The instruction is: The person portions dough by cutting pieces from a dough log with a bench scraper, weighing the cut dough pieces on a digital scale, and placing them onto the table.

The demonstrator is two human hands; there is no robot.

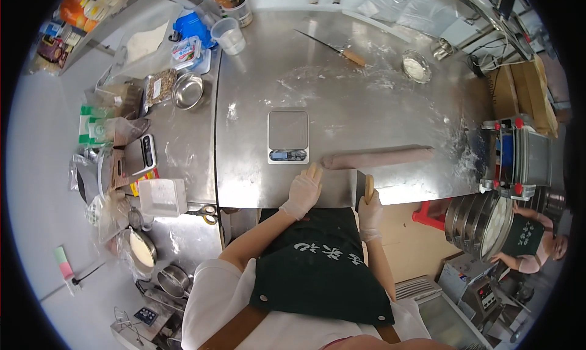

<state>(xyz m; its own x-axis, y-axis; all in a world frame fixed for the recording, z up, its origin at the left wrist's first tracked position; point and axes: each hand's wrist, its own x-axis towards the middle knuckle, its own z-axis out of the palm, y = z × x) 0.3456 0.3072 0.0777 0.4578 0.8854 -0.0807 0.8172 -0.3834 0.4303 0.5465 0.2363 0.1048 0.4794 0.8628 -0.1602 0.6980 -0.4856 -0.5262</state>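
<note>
A long roll of greyish-purple dough [378,159] lies across the steel table, slightly tilted up at its right end. My left hand [305,191], in a clear glove, rests at the dough's left end with its fingers stretched out; whether the fingertips touch the dough I cannot tell. My right hand [370,214], also gloved, is closed round the wooden handle of a dough scraper [361,188]. The scraper's blade is upright near the table's front edge, below the roll. A digital kitchen scale [288,130] with a bare square plate stands left of the dough.
A long knife [350,55] and a bowl of flour [417,66] lie farther back. A dough-rolling machine [510,157] stands at the right edge, near stacked steamers [479,223]. Another person [528,240] handles the steamers. A side counter holds a metal bowl [187,91] and scissors [208,214].
</note>
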